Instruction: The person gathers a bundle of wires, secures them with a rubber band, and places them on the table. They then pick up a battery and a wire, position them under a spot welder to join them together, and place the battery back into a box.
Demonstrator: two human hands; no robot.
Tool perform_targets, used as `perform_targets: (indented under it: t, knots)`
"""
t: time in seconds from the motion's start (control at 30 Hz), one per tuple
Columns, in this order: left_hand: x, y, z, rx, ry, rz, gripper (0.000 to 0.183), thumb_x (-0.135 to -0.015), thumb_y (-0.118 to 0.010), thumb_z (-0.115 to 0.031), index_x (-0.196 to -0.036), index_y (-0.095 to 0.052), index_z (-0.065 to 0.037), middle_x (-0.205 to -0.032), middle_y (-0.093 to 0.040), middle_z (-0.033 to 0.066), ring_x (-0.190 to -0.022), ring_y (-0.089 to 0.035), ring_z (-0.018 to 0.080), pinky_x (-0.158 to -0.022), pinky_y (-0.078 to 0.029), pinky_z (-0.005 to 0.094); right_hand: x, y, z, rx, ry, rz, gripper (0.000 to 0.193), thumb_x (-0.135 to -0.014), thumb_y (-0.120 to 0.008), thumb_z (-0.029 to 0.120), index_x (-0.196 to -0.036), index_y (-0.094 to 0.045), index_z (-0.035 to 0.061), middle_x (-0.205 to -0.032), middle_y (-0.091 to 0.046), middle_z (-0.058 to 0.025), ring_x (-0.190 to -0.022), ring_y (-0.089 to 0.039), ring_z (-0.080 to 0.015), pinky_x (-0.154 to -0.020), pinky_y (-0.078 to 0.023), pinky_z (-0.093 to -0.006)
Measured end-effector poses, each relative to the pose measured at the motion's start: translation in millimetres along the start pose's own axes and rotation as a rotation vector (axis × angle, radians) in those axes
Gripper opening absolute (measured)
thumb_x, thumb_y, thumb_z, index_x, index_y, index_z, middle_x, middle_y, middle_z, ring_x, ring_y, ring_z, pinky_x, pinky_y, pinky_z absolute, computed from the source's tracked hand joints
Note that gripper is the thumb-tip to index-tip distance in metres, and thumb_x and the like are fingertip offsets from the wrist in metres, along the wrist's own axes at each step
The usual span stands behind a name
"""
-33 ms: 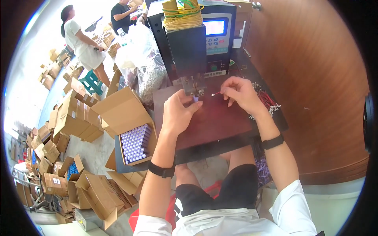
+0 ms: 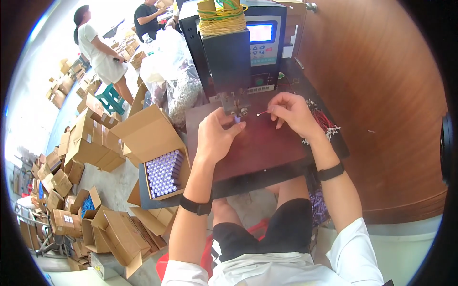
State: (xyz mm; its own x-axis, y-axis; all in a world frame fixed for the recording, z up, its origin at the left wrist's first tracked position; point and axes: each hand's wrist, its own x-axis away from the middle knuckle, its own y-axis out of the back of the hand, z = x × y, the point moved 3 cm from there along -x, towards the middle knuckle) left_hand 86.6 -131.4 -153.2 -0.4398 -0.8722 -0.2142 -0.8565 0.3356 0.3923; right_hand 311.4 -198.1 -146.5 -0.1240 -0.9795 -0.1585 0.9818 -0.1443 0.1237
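Observation:
My left hand (image 2: pixel 216 136) pinches a purple cylindrical battery cell (image 2: pixel 237 119) between thumb and fingers, right under the head of a spot welder (image 2: pixel 226 62). Most of the cell is hidden by the fingers and the welder's electrodes (image 2: pixel 243 111). To the right of it, my right hand (image 2: pixel 292 113) is closed on a short red wire lead (image 2: pixel 263 113). A small white tip shows at the lead's free end, a little apart from the cell. Beside my right wrist lies a bundle of red and black wire leads (image 2: pixel 328 125) with white ends.
An open cardboard box (image 2: pixel 148 133) of upright purple cells (image 2: pixel 163 172) stands left of the brown work mat (image 2: pixel 260 157). Behind it is a clear plastic bag (image 2: pixel 179 81). A wooden door (image 2: pixel 377 95) borders the right. Cartons (image 2: pixel 95 143) crowd the left floor; two people are farther back.

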Motion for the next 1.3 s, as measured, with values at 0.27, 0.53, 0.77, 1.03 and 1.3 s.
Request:
perform_targets:
  t: [0.27, 0.53, 0.77, 1.03, 1.3]
  knots:
    - [1.0, 1.4, -2.9, -0.038, -0.022, -0.007, 0.031, -0.078, -0.082, -0.015, -0.099, -0.067, 0.003, -0.099, -0.075, 0.0210, -0.093, -0.074, 0.0310, -0.081, -0.054, 0.0370, -4.0, -1.7, 5.8, 0.011, -0.011, -0.001, 0.009, -0.092, -0.064, 0.008, -0.093, -0.064, -0.0015, -0.089, -0.065, -0.0069, -0.075, -0.064, -0.0116, -0.058, -0.059, -0.0271]
    - [1.6, 1.1, -3.3, -0.022, -0.016, -0.013, 0.031, -0.079, -0.081, -0.015, -0.101, -0.068, 0.003, -0.099, -0.075, 0.0206, -0.093, -0.074, 0.0303, -0.082, -0.054, 0.0369, -5.0, -2.4, 5.1, 0.009, -0.016, 0.002, 0.010, -0.092, -0.065, 0.008, -0.093, -0.064, -0.0012, -0.090, -0.065, -0.0068, -0.075, -0.064, -0.0116, -0.058, -0.060, -0.0275]
    - [1.2, 0.9, -2.9, -0.027, -0.022, -0.014, 0.032, -0.079, -0.082, -0.015, -0.101, -0.068, 0.003, -0.100, -0.075, 0.0210, -0.093, -0.074, 0.0314, -0.082, -0.054, 0.0373, -5.0, -2.7, 5.7, 0.015, -0.021, -0.003, 0.011, -0.093, -0.066, 0.009, -0.093, -0.064, -0.0012, -0.088, -0.065, -0.0066, -0.075, -0.064, -0.0116, -0.058, -0.059, -0.0274]
    - [1.7, 0.3, 0.3, -0.041, -0.022, -0.010, 0.034, -0.078, -0.082, -0.017, -0.101, -0.069, 0.003, -0.098, -0.074, 0.0215, -0.090, -0.073, 0.0320, -0.081, -0.054, 0.0382, 2.0, -2.7, 6.7, -0.039, -0.006, -0.021, 0.014, -0.095, -0.065, 0.014, -0.096, -0.065, 0.0001, -0.089, -0.065, -0.0060, -0.076, -0.064, -0.0117, -0.061, -0.058, -0.0277]
    - [5.4, 3.8, -1.1, -0.117, -0.043, -0.026, 0.030, -0.076, -0.082, -0.018, -0.096, -0.072, 0.003, -0.089, -0.074, 0.0192, -0.084, -0.072, 0.0288, -0.077, -0.054, 0.0370, 21.2, -12.1, 8.6, -0.109, -0.065, -0.072, 0.022, -0.098, -0.067, 0.025, -0.099, -0.066, 0.0032, -0.088, -0.065, -0.0023, -0.077, -0.061, -0.0093, -0.063, -0.052, -0.0244]
